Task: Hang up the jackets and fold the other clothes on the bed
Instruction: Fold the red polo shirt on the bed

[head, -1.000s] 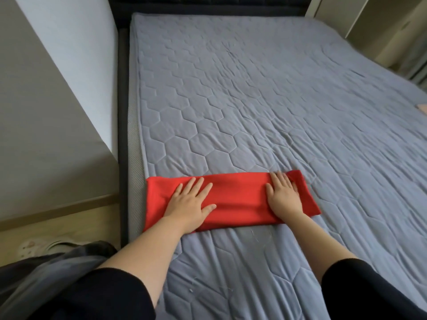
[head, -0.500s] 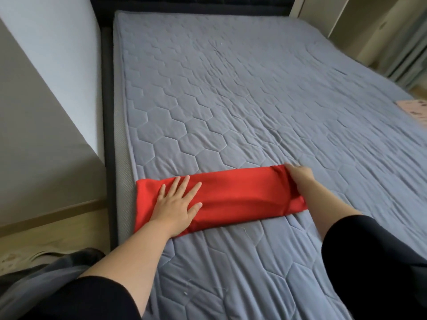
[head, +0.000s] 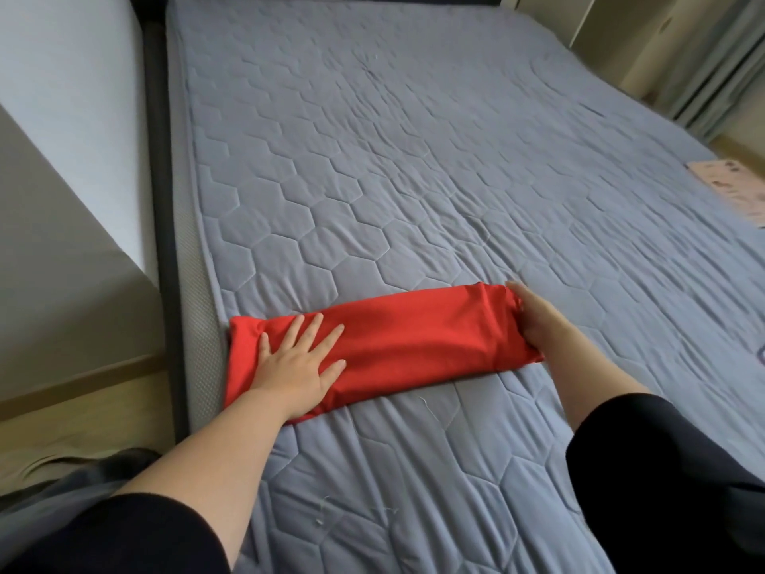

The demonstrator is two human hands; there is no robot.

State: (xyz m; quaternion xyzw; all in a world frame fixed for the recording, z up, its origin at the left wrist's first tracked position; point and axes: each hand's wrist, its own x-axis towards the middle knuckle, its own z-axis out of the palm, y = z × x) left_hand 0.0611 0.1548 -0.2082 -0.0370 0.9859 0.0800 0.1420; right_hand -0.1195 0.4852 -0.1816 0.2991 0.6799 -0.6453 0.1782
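Red garment (head: 414, 337), folded into a long strip, lies by the near left edge of the bed (head: 414, 159). It looks soft, light and floppy, likely best lifted by its ends. The left hand (head: 298, 362) presses it flat, wide open; the right hand (head: 538, 321) grips its right end.

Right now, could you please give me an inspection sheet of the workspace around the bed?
Surface: bed cover, grey-blue and quilted, lightly wrinkled, with a few loose threads near the front.
Job's things: red garment, folded into a long strip, lying near the bed's left edge.
Clutter: pink item at the bed's right edge, partly cut off; kind unclear.
Grippers: left hand pressed flat on the garment's left part; right hand grips its right end.
Cables: nothing seen.
Surroundings: dark bed frame, pale wall on the left, wooden floor, curtains at far right.
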